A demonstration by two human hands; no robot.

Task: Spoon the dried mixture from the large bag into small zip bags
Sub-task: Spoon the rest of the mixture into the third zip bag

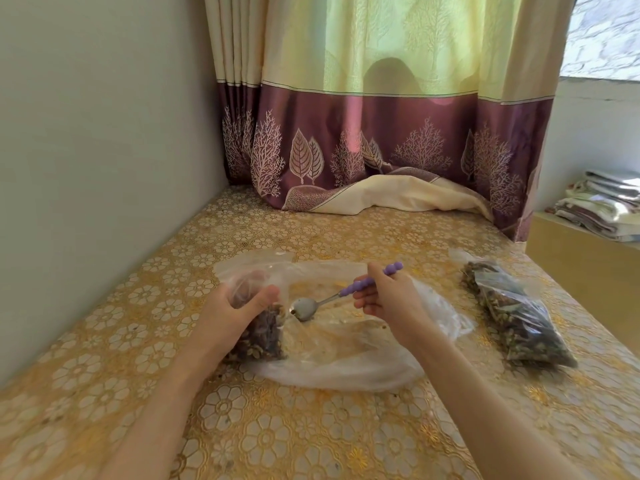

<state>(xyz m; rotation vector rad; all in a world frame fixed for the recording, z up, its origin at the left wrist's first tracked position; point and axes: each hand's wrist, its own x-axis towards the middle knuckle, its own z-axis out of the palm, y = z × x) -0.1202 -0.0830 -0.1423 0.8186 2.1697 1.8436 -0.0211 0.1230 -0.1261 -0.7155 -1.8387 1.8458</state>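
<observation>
Your left hand (242, 311) grips a small zip bag (258, 332), part-filled and standing on the nearly empty large bag (346, 351) on the worktop (277, 438). Your right hand (388, 299) pinches the spoon (322, 303); keep the bowl over the mouth before tipping. The mouth is hidden behind your fingers, and the spoon's load is hard to make out.

Pale grey wall (104, 133) at left, backlit yellow-and-purple curtain (381, 116) — hem pooled on gold floral tablecloth (277, 438), folded linens (602, 206) on side shelf.
</observation>
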